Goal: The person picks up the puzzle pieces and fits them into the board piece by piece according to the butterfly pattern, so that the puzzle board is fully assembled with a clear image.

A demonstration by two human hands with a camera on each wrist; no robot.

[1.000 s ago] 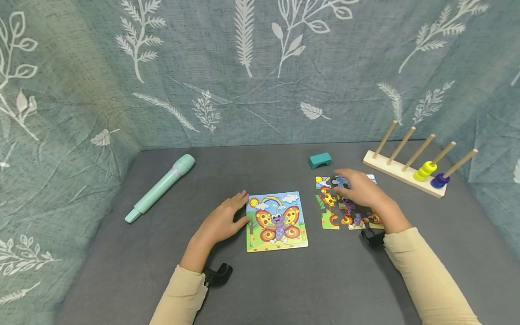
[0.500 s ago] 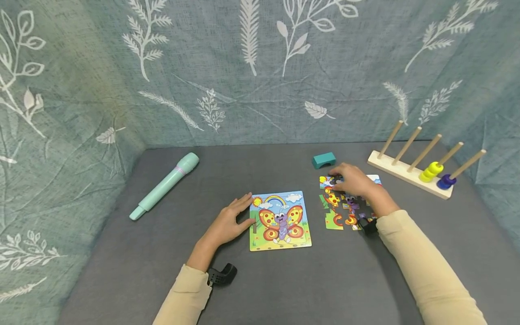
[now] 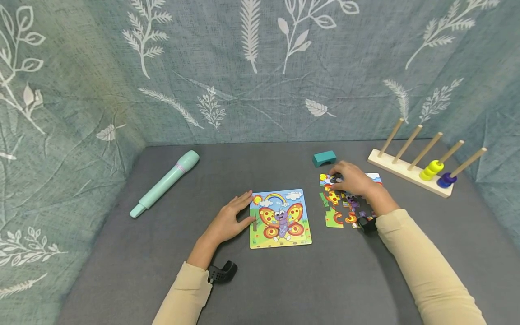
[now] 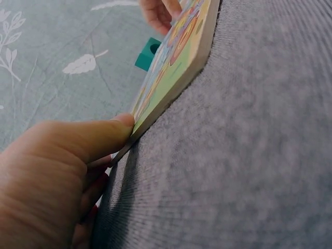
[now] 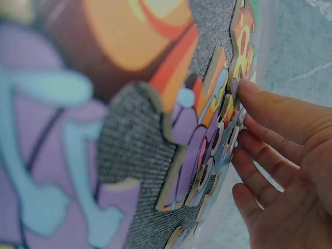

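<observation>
In the head view, my left hand lies at the left edge of a square butterfly picture board. In the left wrist view the thumb rests on the edge of the board, with the other fingers lower beside it. My right hand is over a group of loose jigsaw pieces to the right. In the right wrist view its thumb touches jigsaw pieces and the fingertips reach the pieces beyond, thumb and fingers apart. The palm hides some pieces from the head view.
A teal arch block sits just behind the pieces. At the back right stands a wooden peg stand with yellow beads and dark blue beads. A mint-green tube-shaped thing lies at the left. A patterned curtain hangs behind.
My right hand has moved slightly back and left over the pieces, then stayed nearly still. The left hand keeps its place at the board. The whole head view has shifted a little.
</observation>
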